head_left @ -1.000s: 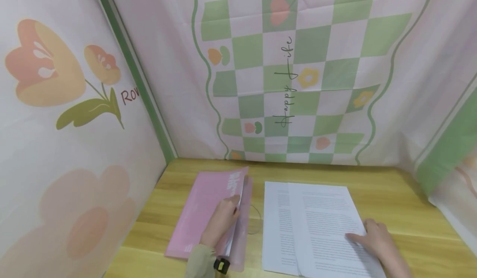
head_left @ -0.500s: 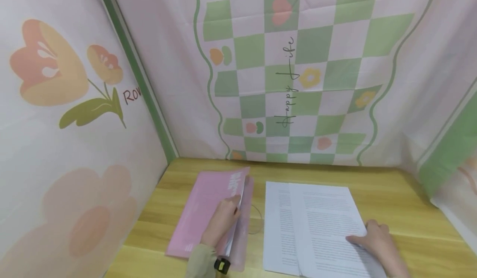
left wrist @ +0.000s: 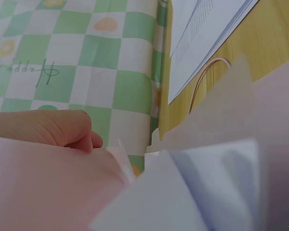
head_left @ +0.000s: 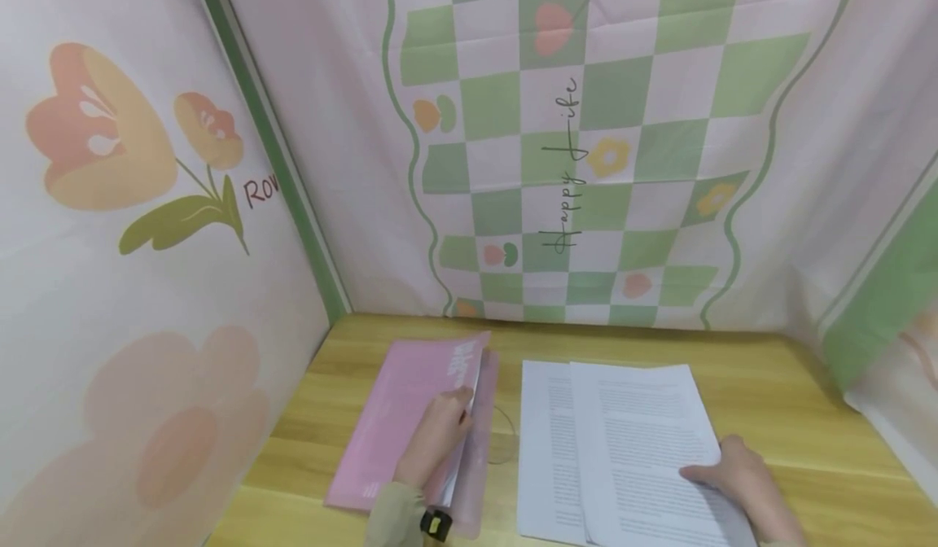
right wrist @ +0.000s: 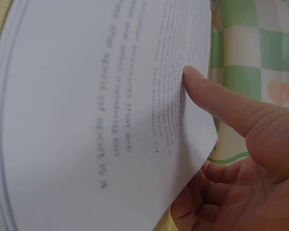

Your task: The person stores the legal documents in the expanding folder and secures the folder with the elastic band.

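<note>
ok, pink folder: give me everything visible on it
The pink folder looks like thin plastic, its underside flap paler and translucent. White lettering runs near its upper right corner, with small pale print at the lower left. It lies on the wooden table, left of the printed sheets, slightly open along the right side, where white paper shows inside. The left hand grips the front cover's right edge. A thin cord loops beside it; whether attached, I can't tell.
</note>
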`<state>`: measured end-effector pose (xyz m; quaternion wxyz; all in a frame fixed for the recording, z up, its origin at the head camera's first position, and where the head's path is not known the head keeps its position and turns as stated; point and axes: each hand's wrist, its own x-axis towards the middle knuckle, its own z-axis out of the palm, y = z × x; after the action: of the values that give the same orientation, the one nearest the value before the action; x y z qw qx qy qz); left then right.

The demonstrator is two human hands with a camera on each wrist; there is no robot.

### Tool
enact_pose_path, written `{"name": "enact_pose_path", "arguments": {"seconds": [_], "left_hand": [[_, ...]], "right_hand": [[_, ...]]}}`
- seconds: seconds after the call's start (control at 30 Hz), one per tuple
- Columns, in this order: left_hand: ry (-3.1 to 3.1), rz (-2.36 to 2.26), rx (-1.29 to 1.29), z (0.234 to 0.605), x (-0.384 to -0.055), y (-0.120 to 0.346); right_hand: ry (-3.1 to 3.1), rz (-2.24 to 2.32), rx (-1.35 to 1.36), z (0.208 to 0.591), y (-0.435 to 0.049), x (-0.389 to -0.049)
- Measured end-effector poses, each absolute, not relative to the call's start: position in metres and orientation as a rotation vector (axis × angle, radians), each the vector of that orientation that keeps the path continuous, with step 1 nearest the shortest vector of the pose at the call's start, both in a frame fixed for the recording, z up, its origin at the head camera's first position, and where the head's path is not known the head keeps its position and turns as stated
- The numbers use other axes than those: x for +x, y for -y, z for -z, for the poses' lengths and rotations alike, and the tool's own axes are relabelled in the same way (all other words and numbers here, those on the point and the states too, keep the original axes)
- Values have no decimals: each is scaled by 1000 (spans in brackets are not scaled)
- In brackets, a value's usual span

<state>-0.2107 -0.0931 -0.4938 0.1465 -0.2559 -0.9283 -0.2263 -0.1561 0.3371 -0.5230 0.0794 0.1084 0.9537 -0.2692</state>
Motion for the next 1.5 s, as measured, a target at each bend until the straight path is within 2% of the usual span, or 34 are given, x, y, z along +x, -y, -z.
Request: {"name": "enact_pose_path", "arguments": {"seconds": [0.4, 1.07, 1.5], "left_hand": [[2663, 646, -741, 495, -211, 93], [2650, 641, -739, 496, -210, 93], [2634, 676, -751, 494, -210, 94]], "right_hand": [[-2935, 735, 219, 526, -338, -157], [-2864, 791, 327, 527, -336, -154], [-2863, 790, 292, 525, -343, -155]]}}
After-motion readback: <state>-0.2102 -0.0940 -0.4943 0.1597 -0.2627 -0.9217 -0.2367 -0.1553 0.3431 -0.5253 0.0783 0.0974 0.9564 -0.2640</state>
